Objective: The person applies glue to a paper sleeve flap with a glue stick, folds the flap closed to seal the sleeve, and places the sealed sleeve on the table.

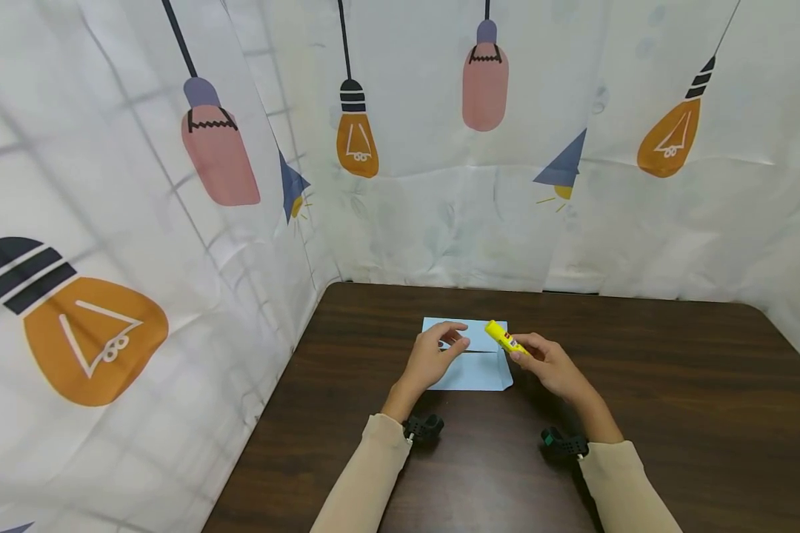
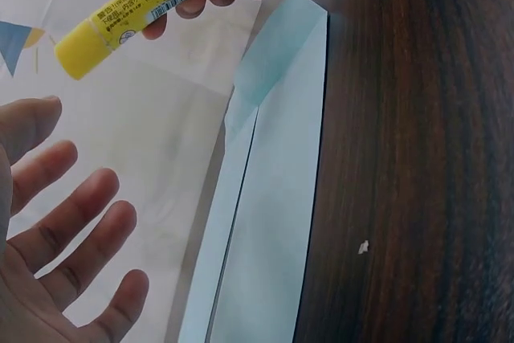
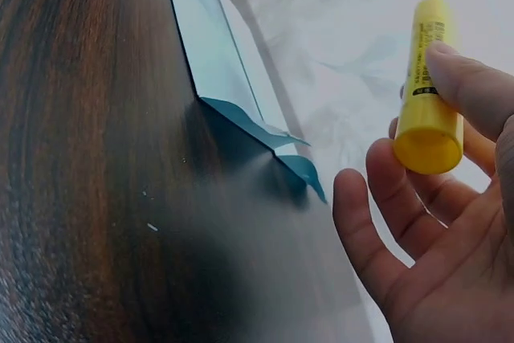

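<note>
Right hand (image 1: 552,368) pinches the yellow glue stick (image 1: 505,337) clear of the blue paper (image 1: 470,372), probably to spare its lifted right-end flaps; left hand (image 1: 432,358) loosely spread, holding nothing, presumably free for steadying; paper on table (image 1: 653,400), left edge partly hand-hidden; label print unreadable.

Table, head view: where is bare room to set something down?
Widest: between the right sleeve and the right edge of the table. Narrower: between left sleeve and left edge. Crowded: the blue paper, with left hand, right hand and glue stick about it.
</note>
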### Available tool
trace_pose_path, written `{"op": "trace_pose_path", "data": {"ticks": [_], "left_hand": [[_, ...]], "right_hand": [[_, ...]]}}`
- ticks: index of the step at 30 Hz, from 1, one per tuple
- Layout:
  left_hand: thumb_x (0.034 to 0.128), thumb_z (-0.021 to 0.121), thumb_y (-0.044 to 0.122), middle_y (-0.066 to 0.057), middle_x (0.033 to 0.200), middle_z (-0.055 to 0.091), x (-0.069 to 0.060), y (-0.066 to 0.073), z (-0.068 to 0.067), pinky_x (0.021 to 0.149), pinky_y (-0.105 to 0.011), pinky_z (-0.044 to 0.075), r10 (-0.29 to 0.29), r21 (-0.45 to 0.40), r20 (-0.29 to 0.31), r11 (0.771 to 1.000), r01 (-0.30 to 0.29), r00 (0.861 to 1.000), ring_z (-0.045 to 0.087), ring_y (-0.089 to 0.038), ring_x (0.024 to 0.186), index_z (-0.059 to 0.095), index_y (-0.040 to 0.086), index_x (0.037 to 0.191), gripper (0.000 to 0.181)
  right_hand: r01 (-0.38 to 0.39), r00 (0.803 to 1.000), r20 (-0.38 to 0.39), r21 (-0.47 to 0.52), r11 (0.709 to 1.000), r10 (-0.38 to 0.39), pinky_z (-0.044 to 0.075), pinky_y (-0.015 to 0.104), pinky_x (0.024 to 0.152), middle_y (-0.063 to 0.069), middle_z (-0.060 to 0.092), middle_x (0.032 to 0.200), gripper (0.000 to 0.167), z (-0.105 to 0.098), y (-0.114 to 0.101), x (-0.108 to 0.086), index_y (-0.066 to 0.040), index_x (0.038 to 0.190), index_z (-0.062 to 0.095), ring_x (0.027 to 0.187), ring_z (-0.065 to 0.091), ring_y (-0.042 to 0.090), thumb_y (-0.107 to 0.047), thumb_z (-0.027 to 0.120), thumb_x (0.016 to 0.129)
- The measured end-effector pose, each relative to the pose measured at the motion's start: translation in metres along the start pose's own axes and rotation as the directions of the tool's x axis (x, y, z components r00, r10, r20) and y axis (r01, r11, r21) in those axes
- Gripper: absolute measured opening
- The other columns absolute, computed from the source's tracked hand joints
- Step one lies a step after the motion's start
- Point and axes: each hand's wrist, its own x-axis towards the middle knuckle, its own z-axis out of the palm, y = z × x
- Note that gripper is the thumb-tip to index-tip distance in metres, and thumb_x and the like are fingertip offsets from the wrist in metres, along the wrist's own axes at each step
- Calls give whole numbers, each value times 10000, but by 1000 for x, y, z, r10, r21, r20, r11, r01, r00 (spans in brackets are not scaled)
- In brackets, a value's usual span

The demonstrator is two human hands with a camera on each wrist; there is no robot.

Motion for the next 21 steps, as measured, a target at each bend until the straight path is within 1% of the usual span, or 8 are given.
{"op": "trace_pose_path", "data": {"ticks": [2,5,10,16,21], "left_hand": [[1015,642,370,-12,1071,729,0,2,0,863,-305,556,-14,-26,7,1000,14,1000,677,-165,991,668,188,1333,368],[1008,652,375,-22,1076,733,0,3,2,846,-268,554,-22,-59,17,998,23,1000,684,-170,990,647,191,1363,399],[1005,661,366,-21,1081,729,-1,5,5,860,-261,553,-22,-89,33,996,25,999,678,-156,1007,634,199,1376,408],[984,694,348,-2,1096,723,-2,8,8,883,-272,551,-15,-125,52,992,22,999,671,-127,982,663,224,1342,380],[973,713,327,4,1086,727,-3,9,9,893,-269,550,2,-124,69,992,6,998,666,-104,949,696,149,1298,370]], "right_hand": [[18,1000,11,-13,1000,-18,517,257,697,172,623,1121,367,0,0,1,-23,1352,623,840,576,136,-167,645,1014],[41,999,29,-32,999,-40,497,254,678,164,618,1079,351,0,-1,2,-19,1339,639,830,561,144,-150,643,1013],[47,997,61,-49,998,-44,485,242,698,156,631,1110,356,3,-2,2,-9,1333,652,884,538,173,-145,655,1004],[69,995,74,-87,994,-62,470,241,704,137,646,1106,343,4,-2,2,-9,1311,670,882,528,181,-133,670,991],[80,994,86,-119,990,-70,467,244,702,130,651,1115,342,4,-2,1,-19,1311,672,871,520,161,-131,673,989]]}}
